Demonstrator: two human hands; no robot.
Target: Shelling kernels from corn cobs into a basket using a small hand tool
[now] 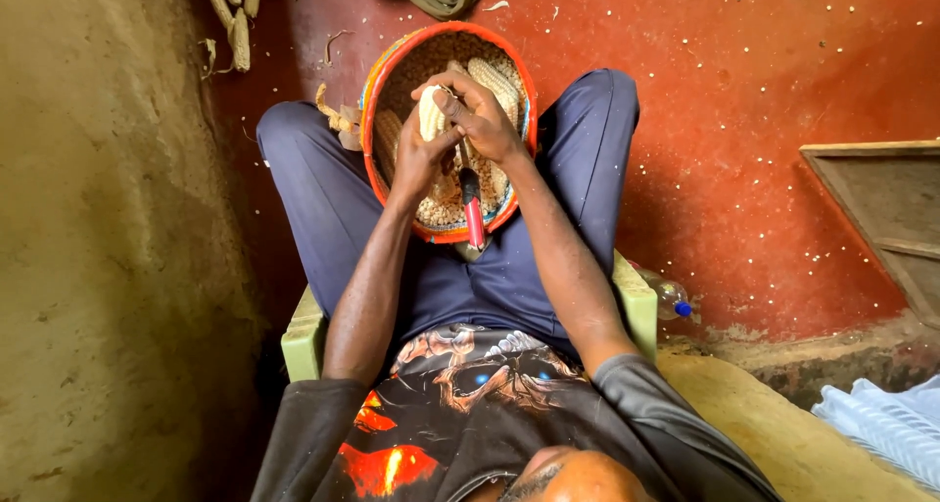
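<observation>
Gripping a pale maize cob (432,113) above a woven basket (377,76), both hands work close together over the lap; the left hand (416,159) is wrapped around the lower part of the cob, and the right hand (482,115) is closed over its upper part, thumb pressing on the kernel rows; each grip is therefore tight on the cob. A knife with a red handle (473,213) hangs blade-up just beneath the right hand; whether that hand pinches it or it rests against the basket cannot be told. Likely faults: a slip of the thumb could send kernels past the orange rim, as the loose kernels on the red floor (744,169) suggest is easy; the blade, close to the left palm, could nick it if the cob twists; the basket, propped between the thighs and tilted toward the camera, could tip if a knee shifts. Clearances: the basket fills the gap between the legs, with further cobs lying in it on a bed of kernels; a mud wall (98,267) stands near on the left side; open floor lies to the right, bounded by a wooden frame (881,198) and a plastic bottle (671,296) beside the green seat (304,340).
</observation>
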